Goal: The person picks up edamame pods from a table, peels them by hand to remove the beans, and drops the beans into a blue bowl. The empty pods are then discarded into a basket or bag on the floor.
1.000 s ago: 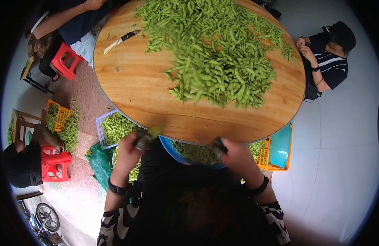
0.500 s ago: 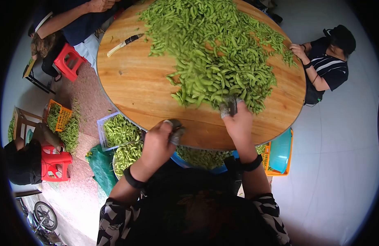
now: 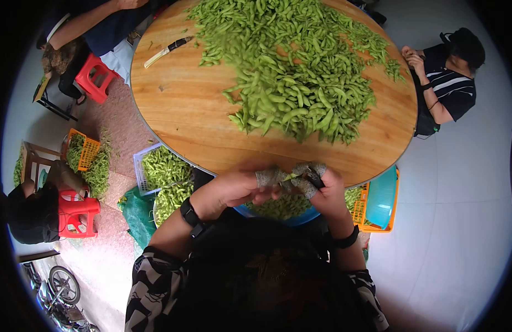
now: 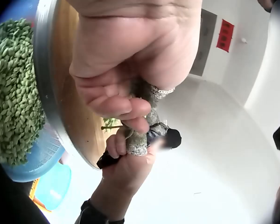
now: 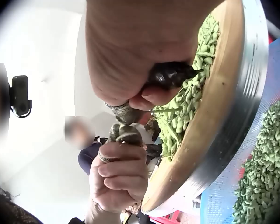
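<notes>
In the head view my two hands meet above the table's near edge. A green soybean pod (image 3: 290, 177) shows between the taped fingertips, and its thin stem (image 4: 111, 127) sticks out in the left wrist view. My left hand (image 3: 239, 185), its thumb and forefinger wrapped in grey tape, pinches the pod against the right fingers. My right hand (image 3: 329, 191), also taped, grips a black-handled tool (image 5: 170, 74), whose working end is hidden. Beyond the hands, a large heap of soybean pods (image 3: 300, 83) covers much of the round wooden table (image 3: 178, 116).
A knife (image 3: 167, 52) lies at the table's left. Below the near edge sits a blue basin (image 5: 214, 203) of green beans, with a teal tub (image 3: 381, 199) to its right. A white crate (image 3: 141, 172) of pods stands left. Another person (image 3: 447, 83) sits at the right.
My right hand reached to the near edge of the heap half a second ago and has drawn back toward me. The left hand has moved right to meet it, with a pod now between them.
</notes>
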`<state>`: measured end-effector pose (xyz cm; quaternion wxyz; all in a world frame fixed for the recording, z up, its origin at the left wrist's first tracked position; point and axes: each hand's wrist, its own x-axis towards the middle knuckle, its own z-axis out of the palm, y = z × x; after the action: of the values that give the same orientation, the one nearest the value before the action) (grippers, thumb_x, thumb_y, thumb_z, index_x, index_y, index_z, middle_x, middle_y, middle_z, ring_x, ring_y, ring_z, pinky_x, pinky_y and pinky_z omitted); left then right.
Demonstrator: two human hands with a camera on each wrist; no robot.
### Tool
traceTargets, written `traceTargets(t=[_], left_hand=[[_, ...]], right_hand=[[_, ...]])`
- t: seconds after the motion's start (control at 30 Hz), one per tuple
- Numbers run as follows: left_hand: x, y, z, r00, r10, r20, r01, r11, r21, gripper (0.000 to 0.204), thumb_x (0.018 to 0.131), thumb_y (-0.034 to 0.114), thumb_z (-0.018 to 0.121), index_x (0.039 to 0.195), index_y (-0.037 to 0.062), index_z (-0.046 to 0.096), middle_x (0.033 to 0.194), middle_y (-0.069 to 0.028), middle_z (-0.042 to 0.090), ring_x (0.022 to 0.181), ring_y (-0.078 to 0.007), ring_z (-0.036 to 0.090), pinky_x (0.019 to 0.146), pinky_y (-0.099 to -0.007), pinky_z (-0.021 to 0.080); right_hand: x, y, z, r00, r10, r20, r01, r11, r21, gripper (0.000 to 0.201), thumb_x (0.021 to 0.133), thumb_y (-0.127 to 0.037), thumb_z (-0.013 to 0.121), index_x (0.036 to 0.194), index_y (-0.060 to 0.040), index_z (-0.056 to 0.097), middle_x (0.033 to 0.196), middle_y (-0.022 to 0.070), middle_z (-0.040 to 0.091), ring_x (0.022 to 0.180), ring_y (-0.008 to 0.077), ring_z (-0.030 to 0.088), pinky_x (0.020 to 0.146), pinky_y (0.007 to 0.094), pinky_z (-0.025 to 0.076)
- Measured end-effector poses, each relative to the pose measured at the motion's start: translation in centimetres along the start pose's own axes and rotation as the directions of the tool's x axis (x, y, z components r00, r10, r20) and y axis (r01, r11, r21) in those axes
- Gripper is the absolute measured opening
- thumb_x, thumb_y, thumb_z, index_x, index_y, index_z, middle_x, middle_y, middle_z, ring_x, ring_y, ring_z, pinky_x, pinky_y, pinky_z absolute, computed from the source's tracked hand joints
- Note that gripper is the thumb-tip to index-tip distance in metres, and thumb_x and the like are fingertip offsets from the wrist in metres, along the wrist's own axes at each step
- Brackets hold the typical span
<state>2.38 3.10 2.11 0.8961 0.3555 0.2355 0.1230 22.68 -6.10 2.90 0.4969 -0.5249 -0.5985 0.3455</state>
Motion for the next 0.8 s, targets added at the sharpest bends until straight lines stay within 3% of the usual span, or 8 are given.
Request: traceTargets(t=[0.1,0.3,0.5,0.57,0.6,0.67,0.73,0.8], left_hand=[[-0.4,-0.6,-0.2,0.988,-0.086,0.128,0.103,0.985,-0.136,0.024,0.088,0.021,0.065,0.103,0.0028,0.058,0.076,-0.0064,0.061,0.050,-0.0081,0.047,0.046,-0.0202,0.035],[-0.6,-2.0,1.2,0.981,0.077,-0.178,-0.053,0.989,0.138,0.020,0.084,0.014,0.071,0.098,0.0032,0.062,0.072,-0.0045,0.061,0.054,-0.0074,0.051,0.048,-0.0207,0.039],[-2.0,-3.2,0.6,0.920,0.331,-0.209,-0.147,0.787,0.600,0.016,0.078,0.005,0.074,0.090,0.0016,0.064,0.075,-0.0039,0.065,0.061,-0.0076,0.059,0.054,-0.0228,0.047],[-3.5,-3.4,-1.6,0.788,0.610,-0.082,-0.339,0.542,0.769,0.009,0.081,0.002,0.069,0.088,0.0012,0.064,0.076,-0.0035,0.065,0.061,-0.0070,0.060,0.054,-0.0234,0.049],[-5.1,-2.2,-1.3,0.813,0.513,-0.274,-0.255,0.738,0.625,0.008,0.083,-0.003,0.063,0.089,0.0010,0.064,0.076,-0.0040,0.066,0.061,-0.0079,0.060,0.054,-0.0228,0.049],[-8.4,-0.9,-3.3,0.694,0.586,-0.419,-0.189,0.709,0.679,0.013,0.083,-0.007,0.059,0.091,0.0014,0.066,0.075,-0.0032,0.066,0.062,-0.0096,0.062,0.053,-0.0219,0.050],[-11.6,-0.1,-6.9,0.468,0.765,-0.443,0.158,0.421,0.893,0.011,0.081,-0.002,0.063,0.091,0.0000,0.066,0.076,-0.0099,0.068,0.064,-0.0183,0.066,0.056,-0.0306,0.052],[-14.5,1.1,-10.0,0.395,0.829,-0.396,0.752,-0.044,0.657,0.030,0.081,0.013,0.067,0.110,0.0044,0.063,0.079,-0.0160,0.067,0.073,-0.0346,0.066,0.059,-0.0432,0.052]], right_hand=[[-0.2,-0.3,0.3,1.000,0.024,0.010,-0.024,0.997,0.072,0.025,0.080,0.001,0.070,0.104,-0.0016,0.064,0.089,0.0024,0.067,0.082,0.0096,0.062,0.073,0.0254,0.051],[-1.2,0.4,0.4,0.963,0.263,-0.062,-0.253,0.958,0.137,0.023,0.084,-0.004,0.069,0.106,-0.0023,0.065,0.086,-0.0006,0.065,0.076,0.0071,0.059,0.068,0.0240,0.049],[-1.1,0.4,1.5,0.927,0.369,0.070,-0.375,0.893,0.249,0.019,0.087,-0.007,0.067,0.105,-0.0002,0.063,0.090,0.0002,0.067,0.084,0.0065,0.059,0.076,0.0237,0.049],[-0.9,0.3,1.8,0.924,0.383,0.004,-0.369,0.887,0.276,0.018,0.088,-0.008,0.067,0.104,-0.0009,0.064,0.088,-0.0009,0.066,0.082,0.0053,0.058,0.073,0.0229,0.049],[-0.8,0.4,1.5,0.921,0.390,-0.018,-0.367,0.881,0.297,0.017,0.088,-0.008,0.067,0.103,-0.0016,0.064,0.085,-0.0012,0.065,0.076,0.0041,0.056,0.066,0.0215,0.047],[-0.9,0.5,0.9,0.908,0.419,0.004,-0.396,0.854,0.337,0.013,0.090,-0.009,0.065,0.102,-0.0036,0.063,0.075,-0.0021,0.060,0.056,0.0015,0.048,0.048,0.0189,0.037],[-0.9,0.3,1.4,0.902,0.431,0.027,-0.403,0.817,0.413,0.014,0.090,-0.010,0.064,0.102,-0.0035,0.063,0.074,-0.0019,0.059,0.053,0.0016,0.046,0.046,0.0191,0.036],[-0.9,0.0,1.9,0.895,0.442,0.051,-0.409,0.772,0.486,0.014,0.091,-0.011,0.063,0.103,-0.0034,0.063,0.072,-0.0017,0.059,0.050,0.0018,0.044,0.044,0.0194,0.034]])
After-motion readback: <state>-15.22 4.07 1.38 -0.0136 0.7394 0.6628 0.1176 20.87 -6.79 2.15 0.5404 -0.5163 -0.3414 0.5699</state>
